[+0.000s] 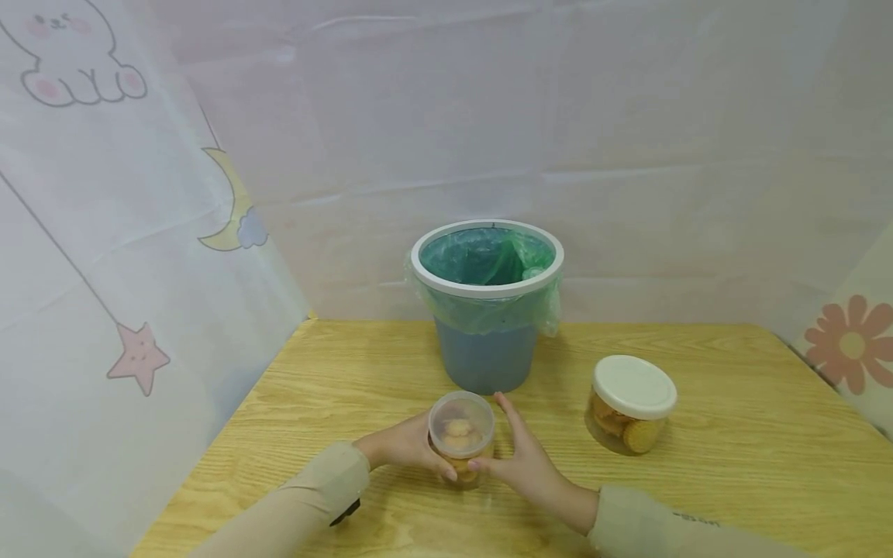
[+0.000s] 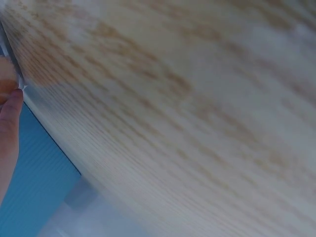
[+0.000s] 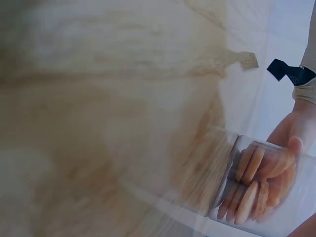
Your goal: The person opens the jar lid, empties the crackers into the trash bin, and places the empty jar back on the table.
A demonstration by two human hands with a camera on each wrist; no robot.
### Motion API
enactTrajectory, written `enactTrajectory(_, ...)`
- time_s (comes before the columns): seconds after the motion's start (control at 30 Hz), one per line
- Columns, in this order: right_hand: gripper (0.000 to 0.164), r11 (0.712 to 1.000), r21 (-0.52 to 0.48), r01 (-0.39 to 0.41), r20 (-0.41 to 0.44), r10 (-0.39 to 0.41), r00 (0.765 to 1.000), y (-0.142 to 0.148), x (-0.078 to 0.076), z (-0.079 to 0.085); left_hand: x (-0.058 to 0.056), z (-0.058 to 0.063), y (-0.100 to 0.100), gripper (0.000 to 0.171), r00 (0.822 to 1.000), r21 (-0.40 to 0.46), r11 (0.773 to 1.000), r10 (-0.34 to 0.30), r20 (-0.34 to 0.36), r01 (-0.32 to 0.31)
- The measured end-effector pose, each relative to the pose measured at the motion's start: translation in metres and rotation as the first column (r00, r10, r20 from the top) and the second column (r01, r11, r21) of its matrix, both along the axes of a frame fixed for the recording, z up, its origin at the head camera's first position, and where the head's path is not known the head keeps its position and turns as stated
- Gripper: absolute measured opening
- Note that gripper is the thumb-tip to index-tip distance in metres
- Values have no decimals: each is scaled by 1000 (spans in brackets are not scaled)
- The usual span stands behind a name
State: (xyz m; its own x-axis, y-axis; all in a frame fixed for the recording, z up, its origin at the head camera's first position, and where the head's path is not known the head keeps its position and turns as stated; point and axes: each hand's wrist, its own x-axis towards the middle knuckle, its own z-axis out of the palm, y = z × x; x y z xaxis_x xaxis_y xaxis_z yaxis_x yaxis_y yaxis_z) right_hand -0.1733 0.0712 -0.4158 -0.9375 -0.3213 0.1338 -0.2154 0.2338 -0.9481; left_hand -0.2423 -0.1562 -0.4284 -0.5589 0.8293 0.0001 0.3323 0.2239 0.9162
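Observation:
A clear round plastic tub (image 1: 460,438) with several round cookies (image 3: 256,182) inside stands on the wooden table, in front of a bin. My left hand (image 1: 412,448) grips it from the left side, thumb across the front. My right hand (image 1: 526,465) is at its right side, thumb tip right at the tub's front and forefinger stretched out toward the bin. In the right wrist view the left hand (image 3: 291,131) shows behind the tub's clear wall. Only a thumb or finger (image 2: 10,123) at the tub's edge appears in the left wrist view.
The blue bin (image 1: 486,353), with a white rim and green liner bag, stands behind the tub. To the right is a second cookie tub (image 1: 635,395) with a white lid. A pale printed cloth (image 1: 363,194) hangs behind the table (image 1: 335,372).

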Motion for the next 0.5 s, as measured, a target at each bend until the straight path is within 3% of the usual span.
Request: enactTrajectory(0.5, 108, 998, -31, -46, -7, 45, 999, -9, 3, 3, -2, -3, 0, 98, 1000, 34, 999, -11, 21, 10)
